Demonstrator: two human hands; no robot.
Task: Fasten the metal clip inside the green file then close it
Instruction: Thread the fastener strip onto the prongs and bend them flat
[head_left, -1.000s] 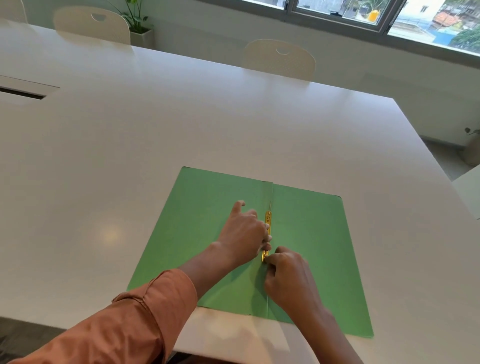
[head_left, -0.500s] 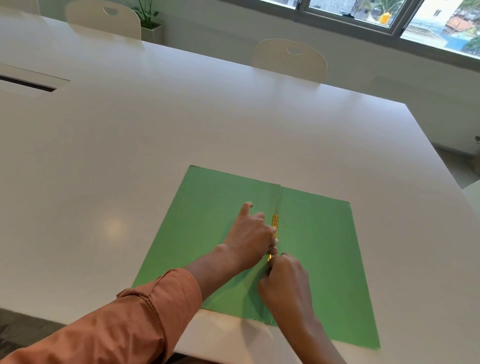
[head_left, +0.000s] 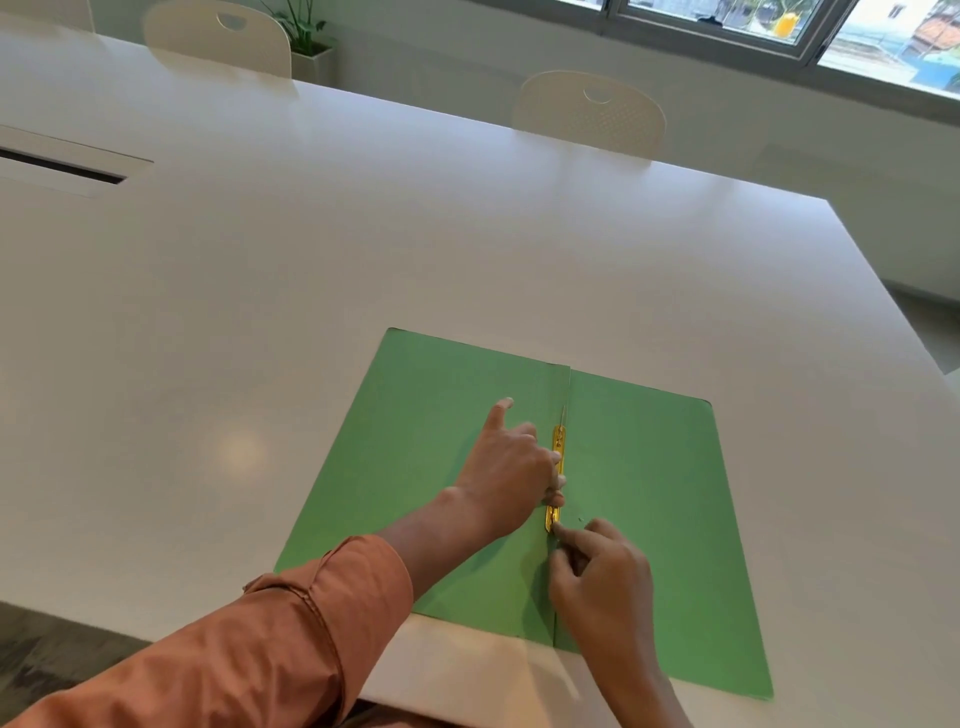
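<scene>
Plainly unlabelled, green file lies open; hands: left and right pinch metal clip.

Middle stretch of the metal clip covered by the left hand; only its far part and near tip show. Right hand fingertips curl under at that tip, grip not readable. Right forearm and left sleeve cut by the bottom edge. Green file partly masked by both arms. Clip's fastening detail too small to tell.
</scene>
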